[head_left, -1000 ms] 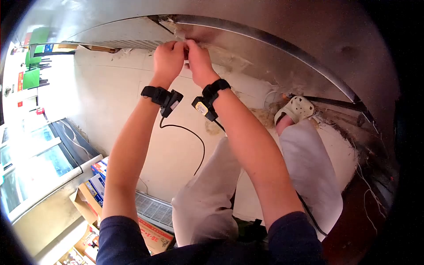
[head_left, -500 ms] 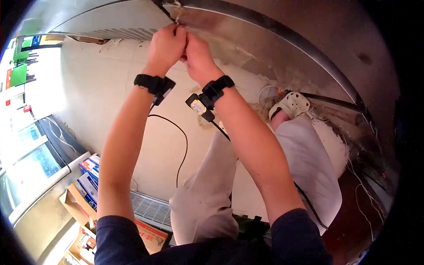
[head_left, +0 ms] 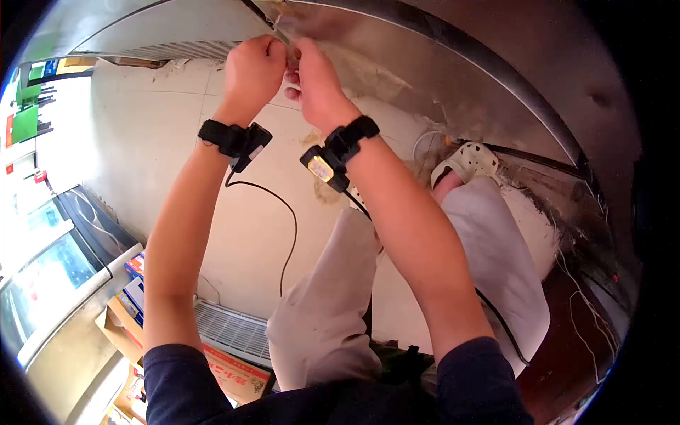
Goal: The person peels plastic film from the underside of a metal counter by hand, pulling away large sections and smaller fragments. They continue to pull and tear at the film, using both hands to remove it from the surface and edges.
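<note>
My left hand (head_left: 256,72) is closed in a fist at the top of the view, close to the lower edge of a grey metal panel (head_left: 170,28). Whatever lies in its fingers is hidden. Just beside it my right hand (head_left: 320,85) has its fingers curled, the thumb pointing up toward a dark narrow strip (head_left: 256,11) that runs down to the hands. What the right fingers pinch is too small to make out. Black wrist straps with small devices (head_left: 320,167) sit on both wrists, each with a black cable.
A dark curved metal rim (head_left: 453,42) arches across the upper right. Below is a stained pale floor (head_left: 156,163) with my shoe (head_left: 476,161) on it. Cardboard boxes (head_left: 237,372) and a white grille (head_left: 230,333) lie at lower left; loose wires (head_left: 584,319) hang at right.
My hands have moved slightly apart, the left one shifting left and a little down. The right fingers have loosened, so several fingertips now show.
</note>
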Motion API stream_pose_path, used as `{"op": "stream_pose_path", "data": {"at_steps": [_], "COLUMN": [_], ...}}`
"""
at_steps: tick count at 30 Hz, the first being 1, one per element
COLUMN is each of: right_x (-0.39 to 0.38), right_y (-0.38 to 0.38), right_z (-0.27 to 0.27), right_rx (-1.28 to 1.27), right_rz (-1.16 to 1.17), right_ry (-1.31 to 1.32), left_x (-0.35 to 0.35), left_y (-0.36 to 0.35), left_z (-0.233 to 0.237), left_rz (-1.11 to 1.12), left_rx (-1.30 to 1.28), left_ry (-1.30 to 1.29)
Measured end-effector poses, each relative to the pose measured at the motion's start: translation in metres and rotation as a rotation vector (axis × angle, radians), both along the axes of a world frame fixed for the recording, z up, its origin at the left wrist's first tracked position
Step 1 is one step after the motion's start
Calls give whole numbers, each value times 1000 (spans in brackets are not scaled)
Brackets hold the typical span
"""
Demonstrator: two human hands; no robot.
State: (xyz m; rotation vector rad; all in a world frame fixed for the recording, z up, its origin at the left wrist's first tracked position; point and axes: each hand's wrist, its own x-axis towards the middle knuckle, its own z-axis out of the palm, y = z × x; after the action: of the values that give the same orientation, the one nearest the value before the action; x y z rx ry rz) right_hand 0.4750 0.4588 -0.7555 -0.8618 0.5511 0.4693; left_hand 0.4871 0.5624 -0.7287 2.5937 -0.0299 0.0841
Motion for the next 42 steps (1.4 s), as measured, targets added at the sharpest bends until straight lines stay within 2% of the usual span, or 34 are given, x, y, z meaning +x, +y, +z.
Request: {"op": "stream_pose_path", "data": {"at_steps": [4, 7, 10, 12, 13, 15, 19, 21, 22, 23, 25, 26, 28, 29, 30, 31, 32, 34, 38, 40, 42], "right_x": [13, 14, 15, 13, 16, 18, 9, 4, 10, 8, 13, 15, 6, 8, 8, 8, 8, 7, 11, 10, 9], "right_y": [7, 13, 20, 17, 19, 27, 11, 12, 25, 26, 23, 18, 9, 13, 20, 20, 19, 17, 26, 22, 25], "right_z": [-18, -18, -26, -23, -31, -54, -19, -33, -56, -63, -70, -49, -14, -24, -41, -35, -29, -19, -34, -40, -59], "right_rx": [31, 25, 79, -93, -93, -242, -203, -429, -537, -527, -421, -415, -130, -130, -276, -420, -422, -394, -552, -334, -352], "right_rz": [-22, -95, -112, -22, -24, -9, 48, 75, 58, 52, 213, 201, 160, 156, 169, 183, 187, 135, 161, 158, 182], "right_ry": [-78, -48, -72, -148, -156, -331, -191, -425, -498, -498, -468, -479, -90, -98, -289, -479, -484, -321, -467, -371, -426], "left_x": [2, -3, -7, -9, -7, -7, -2, 0, 3, 7, 11, 13, 13, 12, 11, 10, 10, 9, 7, 4, 1], "left_y": [2, 1, -3, -4, -4, -1, -6, -14, -14, -13, -11, -10, -9, -8, -8, -7, -6, -6, -7, -9, -8], "left_z": [-7, -4, 2, 1, 1, -1, 9, 18, 19, 18, 16, 12, 6, 6, 5, 4, 3, 0, 4, 5, 8], "left_rz": [-16, -33, 36, 49, 47, 22, 8, 87, 84, 54, 22, 36, 47, 45, 61, 79, 84, 95, 162, 234, 270], "left_rx": [61, 50, -77, 7, 7, 75, 55, 187, 196, 208, 230, 243, 246, 247, 184, 122, 119, -27, 54, 54, 57], "left_ry": [-92, -55, 44, 71, 63, 37, 18, -3, -5, -23, -55, -77, -115, -123, -162, -198, -202, -179, -207, -166, -117]}}
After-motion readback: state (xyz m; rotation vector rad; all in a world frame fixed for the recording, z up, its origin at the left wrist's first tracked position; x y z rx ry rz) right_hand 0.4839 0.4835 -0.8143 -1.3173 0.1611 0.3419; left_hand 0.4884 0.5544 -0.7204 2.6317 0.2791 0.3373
